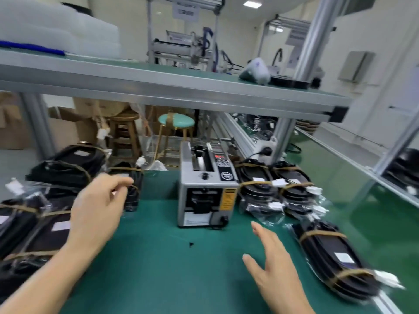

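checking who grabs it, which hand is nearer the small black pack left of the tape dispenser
Left. The left hand is almost at the small black pack; the right hand is far off, right of the tape dispenser.

The left hand (99, 209) reaches over the table's (158, 268) left side, fingers loosely curled, while the right hand (274, 266) extends straight-fingered nearer its front edge.

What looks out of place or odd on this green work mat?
A small black scrap lies alone on the green mat, in front of the tape dispenser and between the left hand and the right hand. It looks like stray debris. Nothing else stands out.
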{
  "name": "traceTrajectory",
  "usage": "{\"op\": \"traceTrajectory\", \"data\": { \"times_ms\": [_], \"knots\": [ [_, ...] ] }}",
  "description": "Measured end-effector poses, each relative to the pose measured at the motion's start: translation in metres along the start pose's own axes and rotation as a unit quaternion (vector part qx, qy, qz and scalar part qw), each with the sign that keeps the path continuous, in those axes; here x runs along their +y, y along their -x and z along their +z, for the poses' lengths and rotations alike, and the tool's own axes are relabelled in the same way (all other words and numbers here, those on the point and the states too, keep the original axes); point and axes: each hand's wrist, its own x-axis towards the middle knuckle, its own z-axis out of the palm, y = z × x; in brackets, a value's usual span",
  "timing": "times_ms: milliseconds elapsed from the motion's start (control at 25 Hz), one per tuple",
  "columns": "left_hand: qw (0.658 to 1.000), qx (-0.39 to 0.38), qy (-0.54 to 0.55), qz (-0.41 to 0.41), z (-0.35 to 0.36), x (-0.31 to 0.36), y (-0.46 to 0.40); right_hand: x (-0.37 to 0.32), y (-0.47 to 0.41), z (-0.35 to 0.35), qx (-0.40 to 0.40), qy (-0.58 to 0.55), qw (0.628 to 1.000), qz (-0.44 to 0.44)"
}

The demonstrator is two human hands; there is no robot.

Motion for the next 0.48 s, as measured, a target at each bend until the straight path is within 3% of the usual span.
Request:
{"op": "traceTrajectory", "data": {
  "times_ms": [120, 280, 400, 480],
  "knots": [
    [0.991, -0.084, 0.096, -0.031, 0.026, 0.02, 0.061, 0.027, -0.003, -0.025, 0.06, 0.176, 0.983, 0.009],
    [0.978, -0.15, 0.12, -0.077, 0.054, 0.025, 0.102, 0.079, -0.032, -0.07, 0.055, 0.372, 0.915, 0.147],
    [0.972, -0.174, 0.12, -0.099, 0.061, 0.028, 0.109, 0.107, -0.052, -0.093, -0.041, 0.362, 0.884, 0.292],
    [0.968, -0.182, 0.127, -0.115, 0.063, 0.031, 0.111, 0.117, -0.059, -0.098, -0.113, 0.27, 0.884, 0.364]
  ]
}}
